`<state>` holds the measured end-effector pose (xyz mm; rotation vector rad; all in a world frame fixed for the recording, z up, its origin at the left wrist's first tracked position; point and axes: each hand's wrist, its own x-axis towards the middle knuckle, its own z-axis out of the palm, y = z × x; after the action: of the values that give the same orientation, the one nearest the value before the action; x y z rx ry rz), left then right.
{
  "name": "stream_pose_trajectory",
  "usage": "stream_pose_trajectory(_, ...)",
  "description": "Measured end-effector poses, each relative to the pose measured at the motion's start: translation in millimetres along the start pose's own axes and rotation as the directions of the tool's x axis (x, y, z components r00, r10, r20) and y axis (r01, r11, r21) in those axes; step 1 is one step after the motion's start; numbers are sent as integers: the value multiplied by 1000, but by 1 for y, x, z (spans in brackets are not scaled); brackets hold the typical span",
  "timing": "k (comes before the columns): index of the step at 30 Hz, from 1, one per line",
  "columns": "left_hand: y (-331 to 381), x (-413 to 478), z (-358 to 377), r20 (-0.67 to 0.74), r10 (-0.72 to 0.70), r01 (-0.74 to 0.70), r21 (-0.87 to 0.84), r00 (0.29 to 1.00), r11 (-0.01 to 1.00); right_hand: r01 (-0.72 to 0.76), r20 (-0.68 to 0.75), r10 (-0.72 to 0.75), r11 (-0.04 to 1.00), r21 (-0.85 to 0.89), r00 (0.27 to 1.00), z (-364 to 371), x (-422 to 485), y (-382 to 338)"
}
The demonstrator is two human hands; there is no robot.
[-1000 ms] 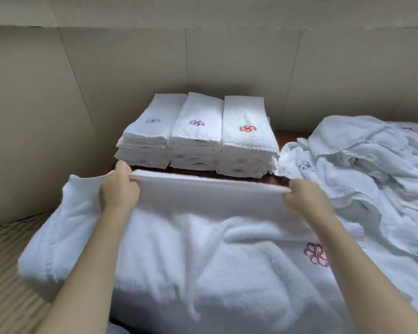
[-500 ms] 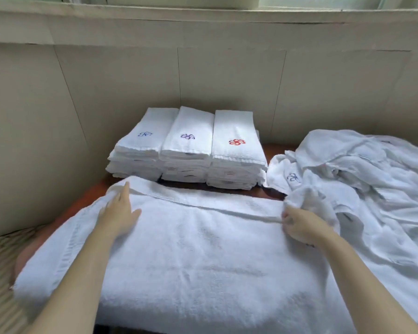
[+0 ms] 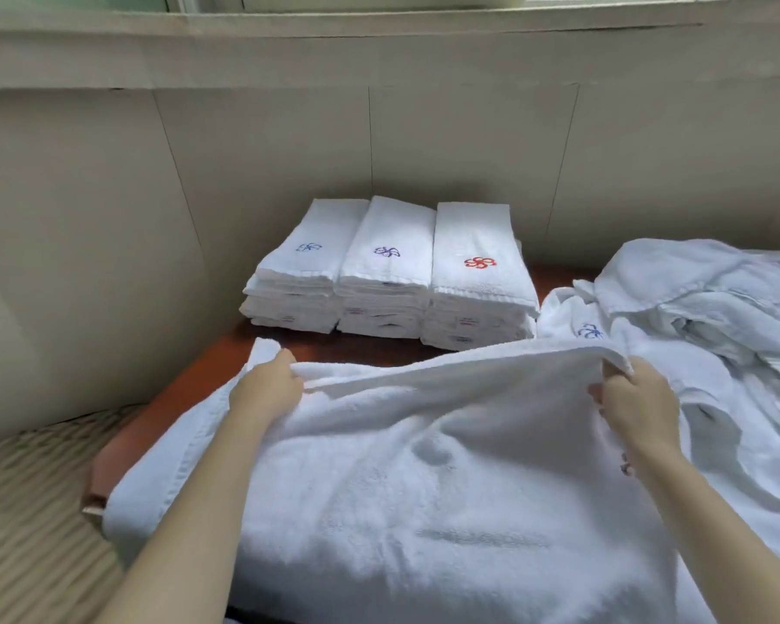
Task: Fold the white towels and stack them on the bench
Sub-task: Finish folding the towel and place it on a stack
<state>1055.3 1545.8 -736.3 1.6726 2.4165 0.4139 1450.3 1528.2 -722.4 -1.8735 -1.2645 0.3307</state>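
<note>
**Both hands' grip pinches the far edge of a white towel, ready for a fold**

Both hands hold one large white towel (image 3: 424, 466) spread across the brown tabletop (image 3: 172, 412). Left hand (image 3: 266, 389) pinches the towel's far edge near its left corner, fingers curled over the hem. Right hand (image 3: 636, 398) is clamped on the same edge further right, thumb underneath and fingers on top. Between them the edge is raised slightly off the surface and sags a little, which suggests it is being lifted so it can be carried over for a fold; holding it at two spread points keeps the edge straight.

Beyond the held towel, against the wall (image 3: 379, 150), sit three neat stacks of folded towels (image 3: 388, 272) side by side, each topped with a small embroidered emblem, blue, purple and red. They seem placed at the back to leave working room in front. To the right of the held towel lies a rumpled heap of unfolded towels (image 3: 703, 317), probably waiting their turn, within easy reach of the right hand.
</note>
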Motion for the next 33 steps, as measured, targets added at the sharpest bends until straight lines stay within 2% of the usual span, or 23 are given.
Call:
stream_pose_trajectory(2, 0, 0, -2, -76, -11, -2, -170, 997, 986, -13, 59, 13, 1000, -14, 998, 0, -1, 4)
stream_pose_trajectory(4, 0, 1, -4, -236, -45, -44, -356, 971, 933, 27, 115, -22, 999, -38, 993, 5, -2, 7)
stream_pose_trajectory(6, -2, 0, -7, -392, -65, -127, -446, 918, 886, 25, 147, -31, 999, 40, 989, 15, -3, 8)
stream_pose_trajectory(8, -4, -2, -11, -453, -66, -191, -499, 889, 846, 20, 162, -36, 994, 104, 986, 22, -8, 2)
stream_pose_trajectory(12, -4, 7, -20, -428, -37, -216, -528, 903, 821, 95, 168, -156, 941, 325, 973, 28, -14, -20)
stream_pose_trajectory(16, -8, 14, -22, -437, -58, -256, -623, 897, 739, 225, 34, -259, 890, 396, 965, 23, -12, -36)
stream_pose_trajectory(18, -14, 12, -12, -326, -90, -164, -673, 941, 721, 195, 111, -239, 930, 312, 965, 24, -9, -32)
stream_pose_trajectory(20, -18, 6, 0, -186, -154, -31, -727, 970, 686, 148, 229, -166, 985, 93, 959, 28, -7, -18)
stream_pose_trajectory(22, -19, 3, 5, -149, -203, 17, -765, 968, 644, 126, 257, -98, 988, -94, 961, 33, -7, -4)
stream_pose_trajectory(23, -19, 3, 4, -140, -223, 21, -804, 965, 594, 132, 248, -88, 978, -164, 965, 35, -7, 1)
stream_pose_trajectory(24, -20, 6, 1, -112, -249, 23, -876, 962, 483, 145, 236, -95, 969, -202, 967, 36, -7, 3)
stream_pose_trajectory(26, -22, 10, -8, 44, -289, 63, -996, 956, 57, 144, 204, -104, 971, -189, 973, 39, -4, 5)
stream_pose_trajectory(27, -24, 12, -12, 125, -299, 83, -985, 946, -150, 124, 181, -95, 979, -159, 979, 40, -2, 4)
stream_pose_trajectory(28, -27, 13, -14, 174, -317, 82, -956, 933, -282, 97, 151, -78, 988, -120, 986, 41, -1, 3)
stream_pose_trajectory(29, -32, 14, -15, 192, -339, 76, -942, 921, -328, 67, 111, -59, 995, -71, 992, 42, 0, 2)
stream_pose_trajectory(30, -36, 15, -16, 189, -360, 65, -942, 914, -330, 38, 66, -38, 999, -10, 997, 42, 0, 1)
stream_pose_trajectory(33, -43, 18, -20, 146, -455, 9, -957, 879, -289, 28, -81, -14, 985, 170, 997, 37, -4, -7)
